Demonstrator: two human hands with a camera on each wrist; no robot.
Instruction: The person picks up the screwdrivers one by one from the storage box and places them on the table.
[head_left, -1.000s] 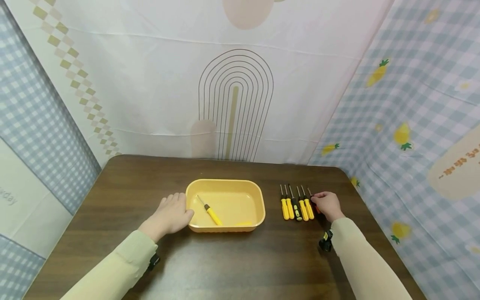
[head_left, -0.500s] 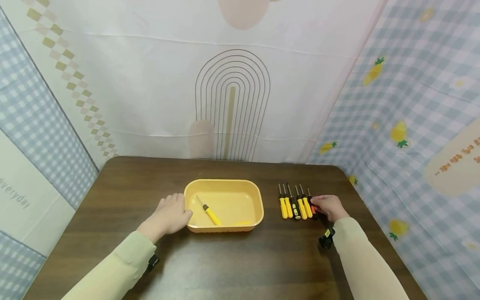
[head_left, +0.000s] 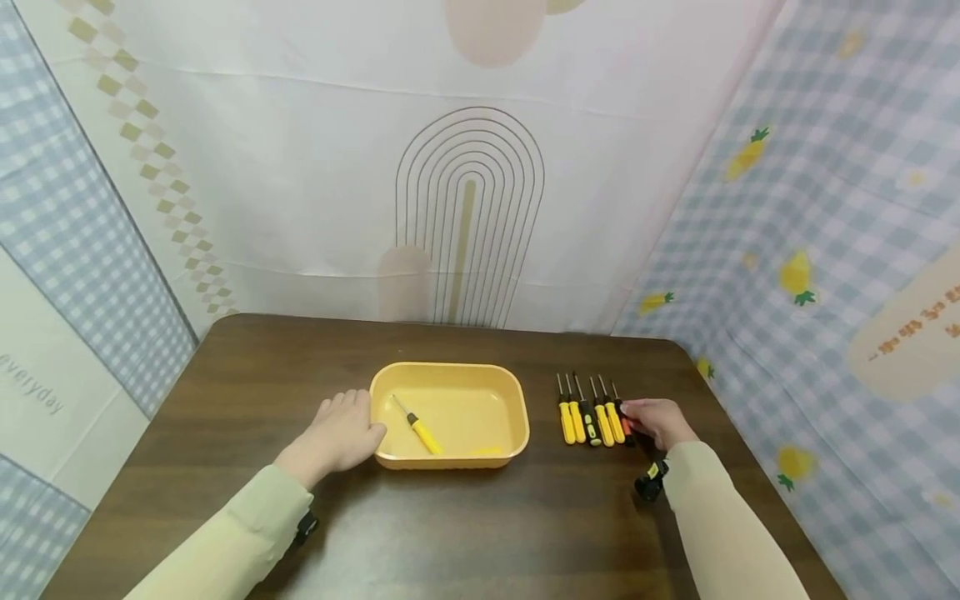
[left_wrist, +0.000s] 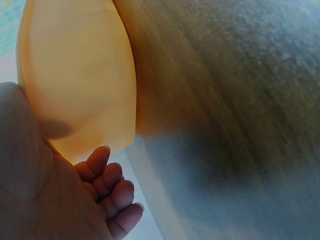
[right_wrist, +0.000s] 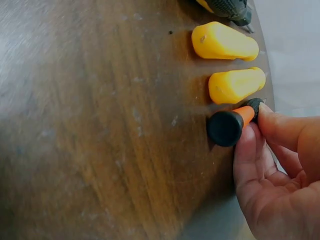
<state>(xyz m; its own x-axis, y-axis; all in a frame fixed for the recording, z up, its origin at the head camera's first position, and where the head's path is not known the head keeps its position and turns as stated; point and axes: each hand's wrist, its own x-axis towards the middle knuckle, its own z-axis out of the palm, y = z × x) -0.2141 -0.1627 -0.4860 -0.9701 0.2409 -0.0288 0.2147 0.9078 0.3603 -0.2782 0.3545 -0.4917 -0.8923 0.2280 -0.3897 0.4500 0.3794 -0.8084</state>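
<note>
At the left end of a yellow plastic tray (head_left: pixel 457 462), my left hand (head_left: pixel 337 433) rests against the wall, its thumb near the front corner. The left wrist view shows the fingers (left_wrist: pixel 112 180) loosely bent beside the tray's outer side. A screwdriver with a yellow handle (head_left: pixel 426 436) lies tilted inside the tray. My right hand (head_left: pixel 660 421) pinches a black and orange screwdriver (right_wrist: pixel 226 127) between thumb and fingers near its collar. That screwdriver stands at the right end of a row of screwdrivers, beside a yellow-handled screwdriver (right_wrist: pixel 237 86).
Several screwdrivers lie side by side, mostly yellow-handled, with one black and green screwdriver (head_left: pixel 590 425) among them. Under everything is a dark wooden table (head_left: pixel 465 533). A white patterned cloth (head_left: pixel 315 183) hangs behind it, with checked cloth (head_left: pixel 810 200) at the right.
The view shifts slightly. My right hand has drawn a little off the row's end, so more of the black and orange handle shows. My left hand stays at the tray.
</note>
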